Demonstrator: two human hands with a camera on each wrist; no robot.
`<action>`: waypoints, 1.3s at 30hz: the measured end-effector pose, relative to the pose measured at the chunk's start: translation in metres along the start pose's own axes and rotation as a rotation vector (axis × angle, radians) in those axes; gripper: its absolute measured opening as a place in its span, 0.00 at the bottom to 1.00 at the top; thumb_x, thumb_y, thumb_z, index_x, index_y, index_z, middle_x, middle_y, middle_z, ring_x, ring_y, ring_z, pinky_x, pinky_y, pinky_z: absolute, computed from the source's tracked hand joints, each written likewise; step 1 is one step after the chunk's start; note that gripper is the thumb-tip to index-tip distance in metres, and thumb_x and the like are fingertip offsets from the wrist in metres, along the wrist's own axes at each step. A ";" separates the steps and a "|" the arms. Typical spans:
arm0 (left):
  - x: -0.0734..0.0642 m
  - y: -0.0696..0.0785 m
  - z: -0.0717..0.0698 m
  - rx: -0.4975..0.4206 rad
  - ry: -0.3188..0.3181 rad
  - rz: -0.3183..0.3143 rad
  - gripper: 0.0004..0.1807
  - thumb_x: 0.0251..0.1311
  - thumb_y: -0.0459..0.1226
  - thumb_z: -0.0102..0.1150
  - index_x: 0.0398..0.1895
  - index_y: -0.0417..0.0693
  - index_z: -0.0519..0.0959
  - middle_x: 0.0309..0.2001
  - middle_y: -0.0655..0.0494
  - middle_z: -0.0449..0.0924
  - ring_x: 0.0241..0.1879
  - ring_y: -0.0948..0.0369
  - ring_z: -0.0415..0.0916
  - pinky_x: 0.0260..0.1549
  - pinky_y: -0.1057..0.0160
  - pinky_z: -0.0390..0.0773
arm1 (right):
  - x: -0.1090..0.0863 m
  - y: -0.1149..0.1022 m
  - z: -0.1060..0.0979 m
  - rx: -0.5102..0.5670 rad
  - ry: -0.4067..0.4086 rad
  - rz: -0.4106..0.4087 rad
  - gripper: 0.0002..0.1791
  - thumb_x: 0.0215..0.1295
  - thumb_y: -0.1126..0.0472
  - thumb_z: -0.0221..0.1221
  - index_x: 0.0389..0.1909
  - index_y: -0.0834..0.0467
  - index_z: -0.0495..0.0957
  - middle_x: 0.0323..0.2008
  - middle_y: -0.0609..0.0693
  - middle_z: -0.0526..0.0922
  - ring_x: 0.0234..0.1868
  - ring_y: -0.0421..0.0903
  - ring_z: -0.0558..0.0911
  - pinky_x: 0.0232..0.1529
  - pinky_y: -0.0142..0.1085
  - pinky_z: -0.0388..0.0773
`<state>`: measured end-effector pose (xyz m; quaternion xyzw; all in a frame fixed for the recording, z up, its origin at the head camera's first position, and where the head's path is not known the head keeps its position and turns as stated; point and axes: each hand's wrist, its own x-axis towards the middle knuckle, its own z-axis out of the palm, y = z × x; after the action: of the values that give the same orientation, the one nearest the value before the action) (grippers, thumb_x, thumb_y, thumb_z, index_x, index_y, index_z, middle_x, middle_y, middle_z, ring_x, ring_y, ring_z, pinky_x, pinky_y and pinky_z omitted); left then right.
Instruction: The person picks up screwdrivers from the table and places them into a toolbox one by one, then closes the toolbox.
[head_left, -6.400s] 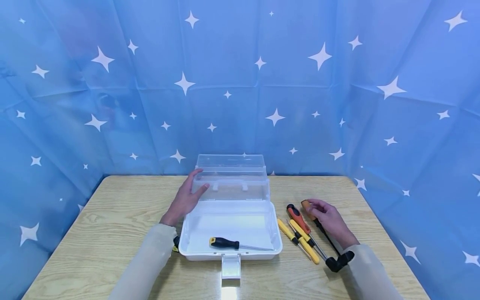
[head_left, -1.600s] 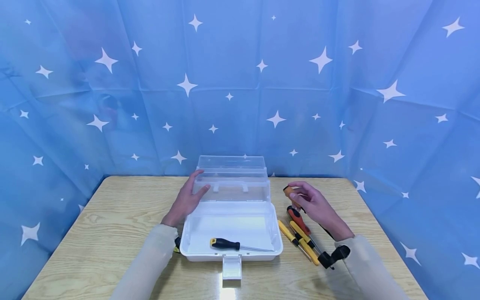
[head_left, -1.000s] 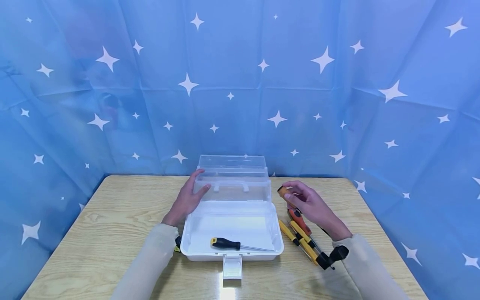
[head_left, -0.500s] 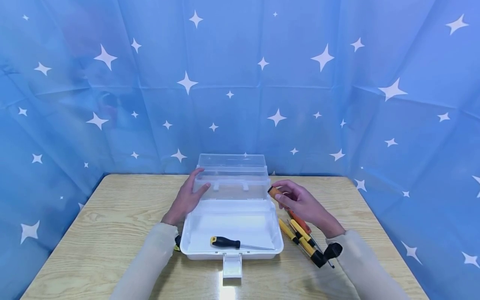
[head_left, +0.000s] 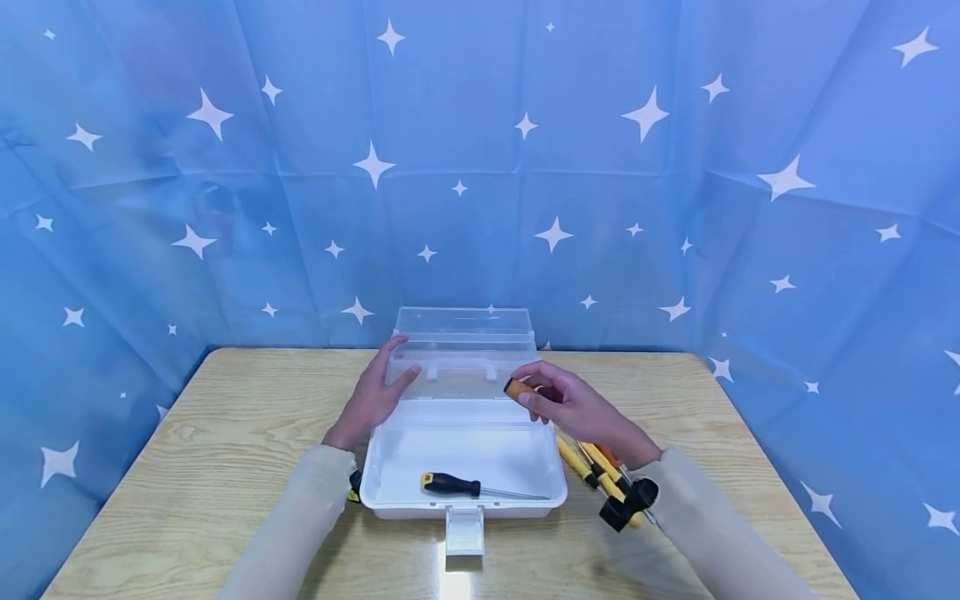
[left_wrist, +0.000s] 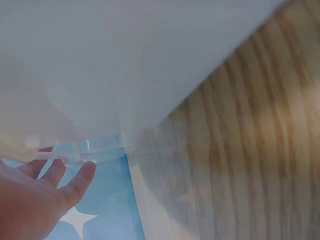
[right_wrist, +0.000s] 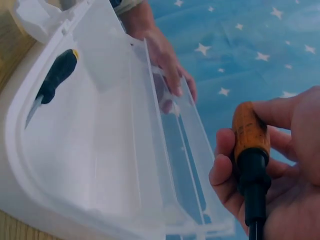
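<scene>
My right hand (head_left: 577, 408) grips a screwdriver (right_wrist: 251, 132) by its orange and black handle, above the right rear part of a white toolbox (head_left: 558, 487). The handle's butt points up and left in the head view; its shaft is hidden there behind the hand. At the left, my left hand (head_left: 369, 402) holds the edge of the raised translucent lid (head_left: 465, 383), thumb on the inner face. Inside the box, along the front wall, lies a black and yellow screwdriver (head_left: 452, 485). In the right wrist view the left hand's fingers curl round the lid edge.
Several yellow-handled tools (head_left: 573, 460) and a red-handled one (head_left: 607, 454) lie right of the box, partly under the right forearm. A black and yellow object (head_left: 355, 483) peeks out at the box's left side. The front latch (head_left: 465, 533) hangs down. A blue starry curtain (head_left: 480, 208) stands behind.
From the tools at the right, my right hand has lifted the orange-handled screwdriver and carried it left to the box's right rear. The left hand has stayed on the lid.
</scene>
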<state>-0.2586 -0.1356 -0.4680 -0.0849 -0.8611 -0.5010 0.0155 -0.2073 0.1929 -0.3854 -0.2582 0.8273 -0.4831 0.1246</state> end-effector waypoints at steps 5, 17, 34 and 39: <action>0.001 0.001 0.001 -0.007 0.000 0.021 0.36 0.69 0.59 0.50 0.76 0.67 0.54 0.79 0.53 0.49 0.77 0.47 0.45 0.70 0.35 0.53 | 0.009 -0.004 0.010 -0.015 -0.063 -0.050 0.17 0.76 0.58 0.53 0.61 0.56 0.71 0.38 0.52 0.80 0.31 0.50 0.79 0.30 0.35 0.79; 0.001 0.000 0.001 0.000 0.002 0.003 0.36 0.68 0.61 0.50 0.76 0.68 0.54 0.79 0.54 0.47 0.77 0.47 0.45 0.70 0.34 0.53 | 0.025 -0.011 0.033 0.019 -0.152 -0.087 0.15 0.77 0.57 0.51 0.60 0.56 0.72 0.40 0.52 0.80 0.32 0.48 0.79 0.31 0.36 0.78; 0.001 -0.001 0.001 0.004 0.003 0.008 0.38 0.67 0.63 0.49 0.76 0.66 0.54 0.79 0.52 0.49 0.77 0.46 0.46 0.69 0.33 0.54 | 0.040 -0.026 0.069 0.033 -0.238 -0.102 0.16 0.76 0.59 0.53 0.61 0.55 0.72 0.44 0.57 0.81 0.32 0.49 0.80 0.34 0.35 0.81; 0.002 -0.003 0.001 0.012 0.013 0.013 0.37 0.67 0.63 0.49 0.76 0.67 0.54 0.78 0.52 0.50 0.77 0.46 0.48 0.68 0.32 0.55 | 0.042 -0.028 0.075 0.055 -0.261 -0.099 0.16 0.76 0.58 0.53 0.61 0.54 0.72 0.45 0.55 0.81 0.33 0.51 0.81 0.35 0.35 0.81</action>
<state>-0.2605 -0.1355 -0.4709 -0.0872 -0.8633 -0.4965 0.0248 -0.1993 0.1032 -0.3970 -0.3559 0.7768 -0.4733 0.2142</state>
